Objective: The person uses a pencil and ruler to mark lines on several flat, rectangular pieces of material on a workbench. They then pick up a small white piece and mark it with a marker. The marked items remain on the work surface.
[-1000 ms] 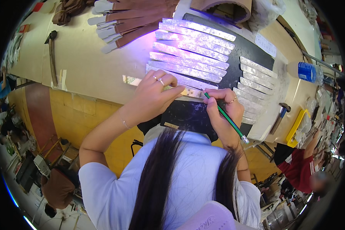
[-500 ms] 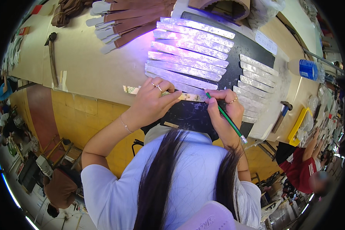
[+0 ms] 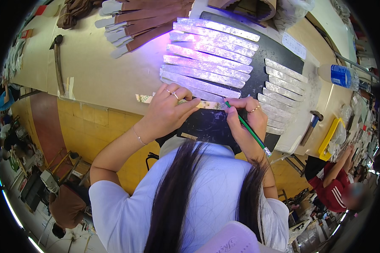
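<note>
My left hand (image 3: 169,107), fingers bent and a ring on one, presses down a narrow pale strip with a printed pattern (image 3: 211,105) near the board's front edge. Between the thumb and fingers of my right hand (image 3: 250,120) is a green pencil (image 3: 251,134), its point at the right end of that strip. Just beyond both hands, silvery mottled strips (image 3: 207,76) lie in a slanting row on a dark board (image 3: 257,80). Part of the patterned strip is hidden under my left hand.
A second group of silvery strips (image 3: 285,86) lies to the right. Around the table are a hammer (image 3: 312,126), another hammer (image 3: 58,63), a yellow tray (image 3: 328,141), a bottle (image 3: 340,76) and brown strips with pale ends (image 3: 147,19). A person in red (image 3: 331,185) works at the right.
My right hand and the pencil have shifted very slightly left along the patterned strip. My left hand stays in place. The person in red has moved their arms.
</note>
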Available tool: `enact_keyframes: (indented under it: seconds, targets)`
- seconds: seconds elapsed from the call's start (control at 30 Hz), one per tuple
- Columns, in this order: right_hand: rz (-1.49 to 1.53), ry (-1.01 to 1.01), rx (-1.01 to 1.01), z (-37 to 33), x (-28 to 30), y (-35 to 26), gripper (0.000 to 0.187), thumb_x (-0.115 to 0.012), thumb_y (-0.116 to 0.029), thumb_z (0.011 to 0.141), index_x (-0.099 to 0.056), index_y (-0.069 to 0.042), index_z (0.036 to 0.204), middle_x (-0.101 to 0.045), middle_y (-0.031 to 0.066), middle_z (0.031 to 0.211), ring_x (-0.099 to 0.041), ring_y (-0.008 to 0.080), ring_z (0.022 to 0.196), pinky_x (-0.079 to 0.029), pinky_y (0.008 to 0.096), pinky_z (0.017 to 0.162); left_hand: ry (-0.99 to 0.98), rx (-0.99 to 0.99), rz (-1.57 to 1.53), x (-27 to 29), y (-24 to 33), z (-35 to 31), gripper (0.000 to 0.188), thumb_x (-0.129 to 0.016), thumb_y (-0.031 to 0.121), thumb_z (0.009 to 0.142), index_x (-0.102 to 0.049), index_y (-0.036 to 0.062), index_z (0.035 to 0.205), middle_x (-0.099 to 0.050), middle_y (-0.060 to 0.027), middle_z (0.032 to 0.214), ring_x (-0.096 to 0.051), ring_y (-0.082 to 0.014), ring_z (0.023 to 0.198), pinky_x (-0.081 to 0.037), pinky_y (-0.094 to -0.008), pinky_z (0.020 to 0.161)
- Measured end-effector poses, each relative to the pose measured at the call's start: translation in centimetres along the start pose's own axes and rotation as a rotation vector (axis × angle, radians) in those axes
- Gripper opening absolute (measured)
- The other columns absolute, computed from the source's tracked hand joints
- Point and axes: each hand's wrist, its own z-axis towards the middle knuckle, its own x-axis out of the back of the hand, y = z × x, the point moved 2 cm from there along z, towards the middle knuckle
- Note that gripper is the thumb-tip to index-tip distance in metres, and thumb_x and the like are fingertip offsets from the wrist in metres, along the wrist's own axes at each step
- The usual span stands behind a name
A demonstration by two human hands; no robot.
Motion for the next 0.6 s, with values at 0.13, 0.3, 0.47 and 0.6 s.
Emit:
enact_keyframes:
  seconds: [0.13,0.3,0.47,0.6]
  targets:
    - [0.02,-0.038,0.003,-0.1,-0.3,0.3,0.011,-0.07,-0.002,0.083,-0.064,-0.004,0.092,-0.073,0.0108,0.089,-0.066,0.0297,0.079,-0.052,0.0376,0.078,0.01,-0.005,-0.003,0.0,0.0,0.0,0.021,-0.078,0.016,0.082,-0.074,0.0084,0.101,-0.059,-0.003,0.093,-0.056,-0.0225,0.092,-0.043,-0.0378,0.081]
    - [0.063,-0.131,0.118,-0.1,-2.0,0.4,0.012,-0.071,-0.003,0.082,-0.061,-0.005,0.089,-0.069,0.0133,0.08,-0.067,0.0314,0.067,-0.053,0.039,0.065,0.007,-0.005,-0.005,0.1,0.2,0.2,0.019,-0.077,0.014,0.082,-0.074,0.0081,0.1,-0.058,-0.003,0.091,-0.056,-0.0221,0.092,-0.042,-0.0376,0.08]
    - [-0.069,-0.131,0.211,0.3,-2.2,-0.3,0.013,-0.071,-0.004,0.082,-0.061,-0.005,0.089,-0.067,0.0114,0.076,-0.067,0.0316,0.068,-0.052,0.04,0.066,0.023,-0.006,0.01,-0.1,0.2,0.2,0.018,-0.076,0.012,0.081,-0.074,0.008,0.098,-0.058,-0.0032,0.091,-0.056,-0.022,0.092,-0.042,-0.0378,0.08]
    - [-0.105,-0.12,0.244,0.5,-2.3,-0.6,0.013,-0.072,-0.006,0.082,-0.061,-0.006,0.088,-0.066,0.0109,0.075,-0.066,0.0309,0.069,-0.051,0.0396,0.067,0.018,0.0,0.025,-0.2,0.3,0.1,0.016,-0.075,0.012,0.082,-0.074,0.008,0.097,-0.058,-0.0033,0.09,-0.056,-0.0219,0.092,-0.042,-0.0377,0.08]
